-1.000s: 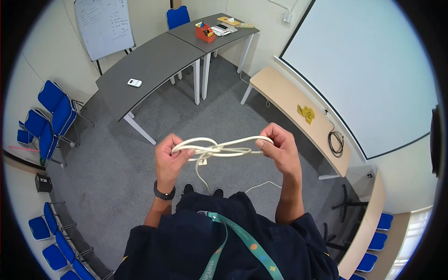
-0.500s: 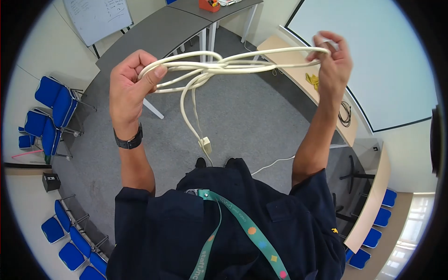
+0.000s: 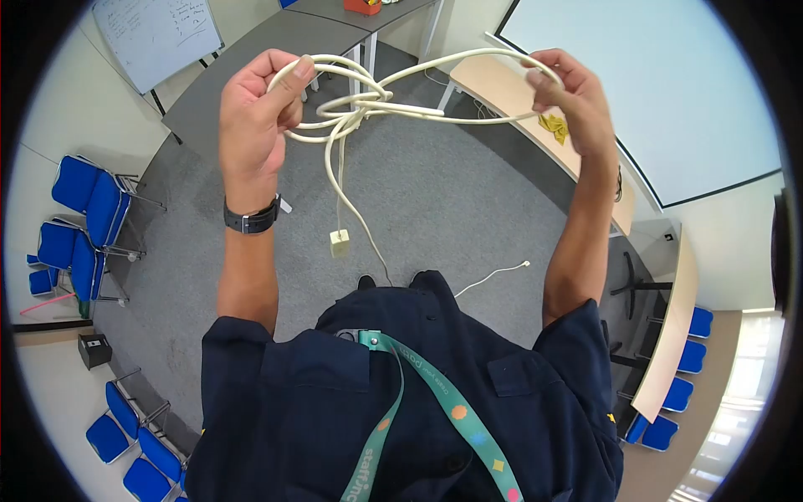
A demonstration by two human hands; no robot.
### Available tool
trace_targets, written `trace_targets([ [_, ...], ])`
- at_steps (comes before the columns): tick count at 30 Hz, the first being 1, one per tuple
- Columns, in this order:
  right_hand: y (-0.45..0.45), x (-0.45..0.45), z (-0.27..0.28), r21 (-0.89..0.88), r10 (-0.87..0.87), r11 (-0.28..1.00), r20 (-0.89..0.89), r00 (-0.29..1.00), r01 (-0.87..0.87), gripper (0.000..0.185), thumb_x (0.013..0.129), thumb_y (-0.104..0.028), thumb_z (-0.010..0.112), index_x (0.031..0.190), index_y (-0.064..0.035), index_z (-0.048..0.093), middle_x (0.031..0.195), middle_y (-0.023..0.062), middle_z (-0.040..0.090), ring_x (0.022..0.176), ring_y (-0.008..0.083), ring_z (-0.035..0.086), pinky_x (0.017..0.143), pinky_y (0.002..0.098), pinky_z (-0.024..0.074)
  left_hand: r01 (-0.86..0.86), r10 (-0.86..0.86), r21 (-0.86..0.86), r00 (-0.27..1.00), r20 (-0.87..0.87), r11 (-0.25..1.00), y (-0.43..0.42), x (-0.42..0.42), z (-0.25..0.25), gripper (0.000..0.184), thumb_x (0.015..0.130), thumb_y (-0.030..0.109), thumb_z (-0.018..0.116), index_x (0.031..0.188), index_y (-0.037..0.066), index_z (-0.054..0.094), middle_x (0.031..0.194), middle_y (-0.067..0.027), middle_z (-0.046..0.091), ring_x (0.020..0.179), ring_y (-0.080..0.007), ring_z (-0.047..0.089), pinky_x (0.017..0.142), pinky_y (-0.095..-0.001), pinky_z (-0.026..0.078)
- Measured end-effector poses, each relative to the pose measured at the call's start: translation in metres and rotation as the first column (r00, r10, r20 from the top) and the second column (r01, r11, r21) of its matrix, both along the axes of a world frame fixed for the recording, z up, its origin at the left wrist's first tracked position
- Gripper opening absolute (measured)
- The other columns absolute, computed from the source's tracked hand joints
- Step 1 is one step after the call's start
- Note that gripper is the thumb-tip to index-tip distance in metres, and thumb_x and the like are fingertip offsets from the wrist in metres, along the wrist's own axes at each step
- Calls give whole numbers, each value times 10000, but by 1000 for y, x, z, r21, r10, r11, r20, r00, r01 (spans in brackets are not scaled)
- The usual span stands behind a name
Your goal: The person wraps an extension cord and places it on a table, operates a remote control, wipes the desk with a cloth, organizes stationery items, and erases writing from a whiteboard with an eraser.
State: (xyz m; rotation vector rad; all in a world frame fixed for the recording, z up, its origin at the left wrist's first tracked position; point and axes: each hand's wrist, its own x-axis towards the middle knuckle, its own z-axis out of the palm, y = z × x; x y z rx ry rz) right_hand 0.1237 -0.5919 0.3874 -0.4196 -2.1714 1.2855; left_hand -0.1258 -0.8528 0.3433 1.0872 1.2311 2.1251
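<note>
A cream-white cable (image 3: 381, 105) is stretched in loose, tangled loops between my two raised hands. My left hand (image 3: 266, 105), above a black wristwatch, is closed around several strands, thumb on top. On the other side my right hand (image 3: 573, 100) pinches the end of one wide loop between thumb and fingers. The loops cross in a bunch nearer my left hand. From that bunch hangs a small cream block-shaped connector (image 3: 339, 243) on a thin strand. Another length runs down to my waist, and a cable end with a small plug (image 3: 525, 264) lies on the floor.
A dark curved table (image 3: 309, 42) stands ahead, with an orange box (image 3: 362, 7) on it. On a wooden-topped table (image 3: 493, 88) at the right lies a yellow cloth (image 3: 553, 127). Blue chairs (image 3: 88, 184) line the left. A whiteboard (image 3: 159, 38) stands at the back left.
Both hands have risen slightly, and the right-hand loop has opened wider. The bunch has spread out. The connector now hangs apart from the cable beside it, and the plug end shows on the floor.
</note>
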Motion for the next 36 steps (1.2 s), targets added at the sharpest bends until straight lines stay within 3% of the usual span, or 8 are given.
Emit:
trace_targets([
  [9, -38, -34, -184, -487, -314, 857, -231, 921, 170, 209, 926, -149, 649, 1110, -53, 623, 927, 41, 650, 817, 121, 628, 707, 275, 532, 112, -139, 124, 963, 231, 986, 1, 6, 16, 203, 1000, 150, 546, 984, -51, 575, 599, 64, 285, 489, -40, 236, 445, -222, 196],
  [11, -75, -56, -214, -547, -82, 817, 203, 976, 182, 228, 965, -203, 603, 1135, -52, 627, 1061, 60, 659, 912, 147, 625, 805, 325, 529, 125, -167, 176, 954, 249, 976, -1, 7, 19, 212, 1005, 154, 539, 987, -53, 577, 605, 64, 279, 493, -41, 237, 448, -223, 199],
  [13, -116, -76, -228, -390, 103, 919, 96, 990, -58, 234, 980, -236, 587, 1118, -56, 643, 1115, 72, 650, 993, 145, 607, 864, 319, 503, 135, -195, 228, 944, 267, 964, -1, 7, 22, 221, 1010, 159, 533, 990, -56, 578, 610, 63, 273, 498, -43, 238, 451, -224, 202],
  [17, -142, -94, -214, -517, 414, 770, -41, 909, -374, 262, 993, -269, 573, 1086, -36, 650, 1141, 82, 625, 1067, 137, 571, 898, 323, 477, 110, -205, 281, 920, 334, 953, -2, 5, 12, 242, 1020, 172, 518, 1003, -61, 579, 607, 58, 275, 502, -43, 245, 453, -224, 211],
  [20, -140, -97, -213, -198, 494, 852, -4, 870, -484, 276, 1000, -288, 571, 1027, -30, 664, 992, 46, 628, 934, 123, 588, 825, 309, 490, 64, -190, 310, 898, 397, 949, -6, 0, 0, 239, 1018, 180, 525, 987, -51, 578, 598, 58, 280, 497, -46, 253, 447, -225, 216],
  [22, -148, -92, -210, -507, 387, 788, -34, 921, -350, 255, 992, -262, 591, 985, -19, 668, 828, -1, 590, 771, 95, 553, 710, 262, 468, 6, -147, 309, 888, 436, 951, -9, -2, -8, 241, 1026, 199, 513, 988, -30, 580, 589, 59, 297, 480, -50, 267, 439, -225, 231],
  [29, -160, -97, -168, -480, 59, 860, -251, 966, -177, 181, 1005, -152, 551, 950, -22, 664, 682, -68, 507, 590, 21, 425, 516, 203, 328, 18, -129, 182, 774, 620, 983, -5, 22, -69, 265, 1049, 262, 451, 968, 27, 543, 564, 33, 387, 432, -77, 371, 409, -249, 351],
  [36, -166, -95, -165, -590, -42, 793, -299, 953, -150, 165, 1012, -167, 543, 905, -52, 592, 734, -53, 513, 630, 27, 424, 549, 207, 336, 18, -135, 186, 756, 641, 982, 1, 45, -96, 281, 1059, 290, 423, 954, 44, 509, 578, 0, 425, 482, -110, 455, 486, -316, 474],
])
